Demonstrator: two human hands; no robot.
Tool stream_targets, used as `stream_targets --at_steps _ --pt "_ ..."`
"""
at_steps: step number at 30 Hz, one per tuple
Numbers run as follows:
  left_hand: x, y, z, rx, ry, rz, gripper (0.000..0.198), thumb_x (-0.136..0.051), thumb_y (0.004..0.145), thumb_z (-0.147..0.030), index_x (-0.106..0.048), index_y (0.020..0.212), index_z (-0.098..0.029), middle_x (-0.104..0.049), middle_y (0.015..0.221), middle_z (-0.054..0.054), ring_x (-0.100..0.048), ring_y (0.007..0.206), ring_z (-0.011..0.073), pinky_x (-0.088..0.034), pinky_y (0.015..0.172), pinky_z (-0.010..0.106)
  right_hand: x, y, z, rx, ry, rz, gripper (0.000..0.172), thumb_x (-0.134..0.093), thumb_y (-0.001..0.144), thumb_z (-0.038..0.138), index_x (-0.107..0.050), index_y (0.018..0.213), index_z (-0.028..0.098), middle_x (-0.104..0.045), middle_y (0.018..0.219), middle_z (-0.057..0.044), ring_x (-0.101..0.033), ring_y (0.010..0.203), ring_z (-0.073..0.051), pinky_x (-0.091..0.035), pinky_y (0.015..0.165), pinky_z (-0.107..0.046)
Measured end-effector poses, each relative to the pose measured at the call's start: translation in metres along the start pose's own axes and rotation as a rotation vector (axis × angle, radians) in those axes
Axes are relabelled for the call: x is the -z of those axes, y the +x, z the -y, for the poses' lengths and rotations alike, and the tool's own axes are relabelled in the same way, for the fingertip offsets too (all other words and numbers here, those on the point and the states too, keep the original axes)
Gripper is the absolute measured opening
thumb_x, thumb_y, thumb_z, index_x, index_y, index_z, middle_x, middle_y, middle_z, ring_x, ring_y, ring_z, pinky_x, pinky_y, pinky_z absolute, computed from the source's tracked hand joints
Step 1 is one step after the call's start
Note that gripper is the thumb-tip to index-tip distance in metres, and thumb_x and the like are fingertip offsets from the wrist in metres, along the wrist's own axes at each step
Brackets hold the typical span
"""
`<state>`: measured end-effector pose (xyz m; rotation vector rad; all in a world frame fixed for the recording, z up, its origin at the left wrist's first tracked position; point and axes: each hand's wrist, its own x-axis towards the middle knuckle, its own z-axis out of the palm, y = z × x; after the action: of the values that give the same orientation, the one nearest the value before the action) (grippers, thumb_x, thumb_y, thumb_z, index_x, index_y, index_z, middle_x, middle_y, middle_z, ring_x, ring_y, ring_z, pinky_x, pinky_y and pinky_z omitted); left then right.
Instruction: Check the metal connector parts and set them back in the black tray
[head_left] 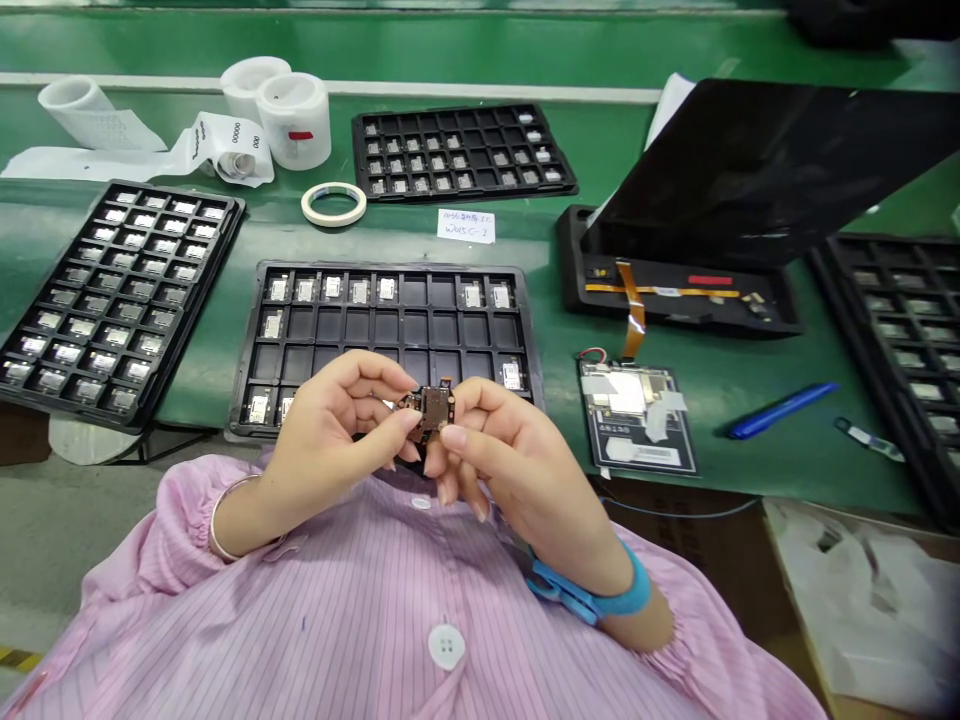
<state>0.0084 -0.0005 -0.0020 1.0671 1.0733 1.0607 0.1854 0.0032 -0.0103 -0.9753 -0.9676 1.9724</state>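
Note:
A small dark circuit board (435, 409) is held up in front of my chest, pinched at both side edges. My left hand (337, 420) grips its left edge between thumb and fingers. On its right edge my right hand (506, 440) is closed, thumb in front; a blue wrist strap (592, 590) sits on that wrist. Just behind my hands lies a black compartment tray (382, 268), with small metal-topped boards in some pockets along its top row and sides, and bare pockets in the middle. My hands hide part of its front rows.
Filled black trays stand at left (124, 300), back (465, 150) and right (900, 330). Beyond the middle tray are label rolls (292, 120), a tape ring (334, 205) and a handwritten note (466, 226). To the right, a device with a raised black panel (750, 170) connects to a board module (637, 415); a blue pen (784, 410) lies nearby.

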Motion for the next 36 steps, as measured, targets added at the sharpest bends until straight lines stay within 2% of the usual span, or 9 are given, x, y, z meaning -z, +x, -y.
stream_targets --at_steps 5,12,20,26,36 --pt "0.0004 -0.0019 0.0007 -0.016 0.009 0.004 0.019 -0.074 0.084 -0.017 -0.059 0.095 -0.02 -0.069 0.074 -0.002 -0.07 0.057 0.0106 -0.055 0.046 0.014 0.0019 -0.0023 0.0004 0.079 -0.066 -0.087 0.025 -0.072 0.087 0.036 -0.053 0.081 0.02 -0.07 0.067 -0.001 -0.059 0.044 -0.011 -0.034 0.033 -0.016" --pt "0.0008 -0.0054 0.0014 -0.012 -0.002 0.041 0.02 -0.074 0.085 -0.017 -0.059 0.098 -0.02 -0.071 0.079 -0.001 -0.071 0.059 0.0095 -0.057 0.05 0.013 -0.0002 -0.0032 0.0024 0.14 -0.148 -0.121 0.019 -0.069 0.088 0.029 -0.055 0.077 0.02 -0.067 0.061 0.0 -0.051 0.04 -0.008 -0.028 0.035 -0.017" --pt "0.0029 -0.0054 0.004 0.028 -0.02 0.026 0.015 -0.071 0.089 -0.025 -0.06 0.1 -0.019 -0.069 0.082 0.001 -0.076 0.067 0.0153 -0.062 0.056 0.019 -0.0008 -0.0043 0.0034 0.166 -0.158 -0.216 0.02 -0.068 0.085 0.031 -0.052 0.075 0.022 -0.061 0.053 0.003 -0.038 0.036 -0.007 -0.023 0.035 -0.019" --pt "0.0048 -0.0064 0.0041 0.007 -0.059 0.049 0.012 -0.066 0.091 -0.02 -0.062 0.102 -0.018 -0.07 0.087 0.002 -0.078 0.075 0.0167 -0.065 0.064 0.02 0.0025 -0.0029 0.0019 0.163 -0.166 -0.213 0.018 -0.066 0.084 0.027 -0.052 0.075 0.022 -0.06 0.052 0.004 -0.035 0.036 -0.006 -0.022 0.035 -0.018" --pt "0.0033 -0.0047 0.0023 0.031 -0.085 0.056 0.014 -0.067 0.09 -0.02 -0.06 0.102 -0.017 -0.071 0.088 0.002 -0.078 0.075 0.0175 -0.065 0.065 0.019 0.0051 -0.0025 -0.0011 0.169 -0.174 -0.197 0.018 -0.064 0.088 0.024 -0.052 0.075 0.021 -0.061 0.053 0.005 -0.037 0.037 -0.005 -0.023 0.036 -0.016"
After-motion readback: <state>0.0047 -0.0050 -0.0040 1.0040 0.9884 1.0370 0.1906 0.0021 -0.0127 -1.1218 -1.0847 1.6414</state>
